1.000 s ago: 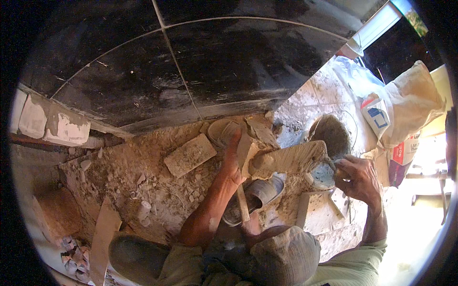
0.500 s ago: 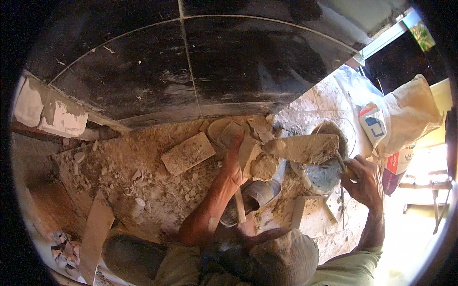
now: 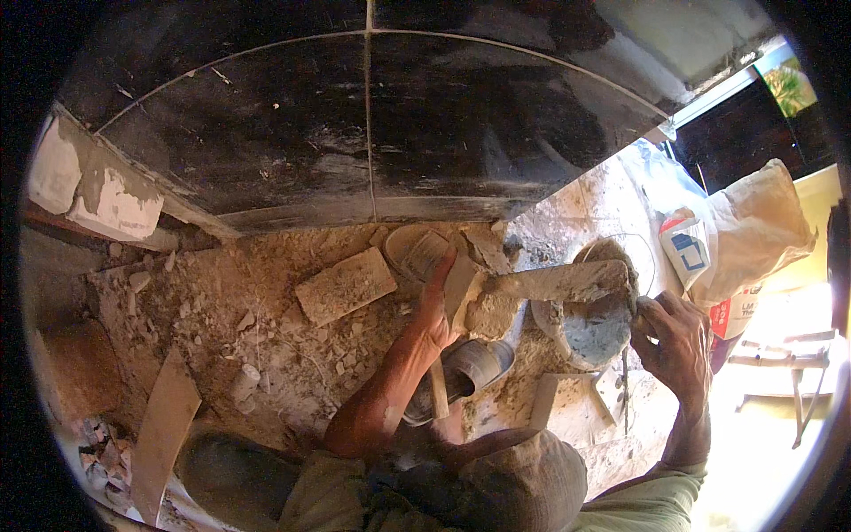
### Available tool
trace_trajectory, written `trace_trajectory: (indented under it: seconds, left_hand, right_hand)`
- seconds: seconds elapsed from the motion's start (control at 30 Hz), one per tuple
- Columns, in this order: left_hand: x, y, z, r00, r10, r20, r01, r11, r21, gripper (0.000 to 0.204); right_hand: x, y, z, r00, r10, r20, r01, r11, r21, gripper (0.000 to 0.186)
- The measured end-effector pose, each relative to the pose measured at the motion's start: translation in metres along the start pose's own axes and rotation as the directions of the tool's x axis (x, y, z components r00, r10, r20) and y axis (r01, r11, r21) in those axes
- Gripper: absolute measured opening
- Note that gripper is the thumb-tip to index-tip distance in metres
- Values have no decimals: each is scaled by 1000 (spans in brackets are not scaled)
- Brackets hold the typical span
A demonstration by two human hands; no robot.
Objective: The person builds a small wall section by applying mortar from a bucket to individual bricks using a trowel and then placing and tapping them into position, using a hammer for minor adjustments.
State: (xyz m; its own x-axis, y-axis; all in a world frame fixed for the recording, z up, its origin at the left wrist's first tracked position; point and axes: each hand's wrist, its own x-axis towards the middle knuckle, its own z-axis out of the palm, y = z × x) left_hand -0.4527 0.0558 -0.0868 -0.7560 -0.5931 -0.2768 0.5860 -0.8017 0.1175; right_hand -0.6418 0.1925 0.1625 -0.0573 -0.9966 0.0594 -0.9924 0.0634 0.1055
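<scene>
Leftward from the right hand (image 3: 675, 341) stretches a mortar-smeared trowel (image 3: 567, 282), its near end gripped in that hand's curled fingers and its blade running across toward the left hand (image 3: 437, 312). The left hand is closed around a tan block (image 3: 461, 291), held on edge, with a thick lump of mortar (image 3: 493, 317) on the side away from the palm. The blade's far end is right by this lump; whether the two touch, I cannot tell. Just left of the right hand, partly behind the blade, a round tub (image 3: 592, 341) contains something grey-blue. Left of the left hand, a loose brick (image 3: 346, 285) lies flat on the rubble-strewn ground (image 3: 292, 346). Below the left hand is a dusty shoe (image 3: 483, 362); beyond both hands rises a black tiled wall (image 3: 479, 133). Farther out, past the right hand, stands a pale sack (image 3: 762, 222).
</scene>
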Motion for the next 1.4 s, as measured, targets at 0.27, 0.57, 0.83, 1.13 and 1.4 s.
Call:
trace_trajectory:
  seconds: [0.27,0.57,0.83,1.13,1.4]
  left_hand:
    - [-2,0,2,999,-38,-9,38,999,-14,43]
    - [-7,6,3,997,-75,32,75,997,7,49]
    - [-9,10,3,995,-38,92,34,999,41,51]
    - [-11,18,-5,994,66,-83,-40,955,292,56]
    - [-3,16,-7,997,-20,72,14,996,92,55]
  right_hand:
    - [3,1,1,994,-1,-107,0,1000,-8,19]
    - [1,18,6,977,122,173,-189,872,451,28]
    - [3,64,52,871,-151,467,-167,804,571,34]
    - [19,49,18,644,-89,760,-275,900,338,44]
    - [-4,61,12,744,84,663,-433,816,382,28]
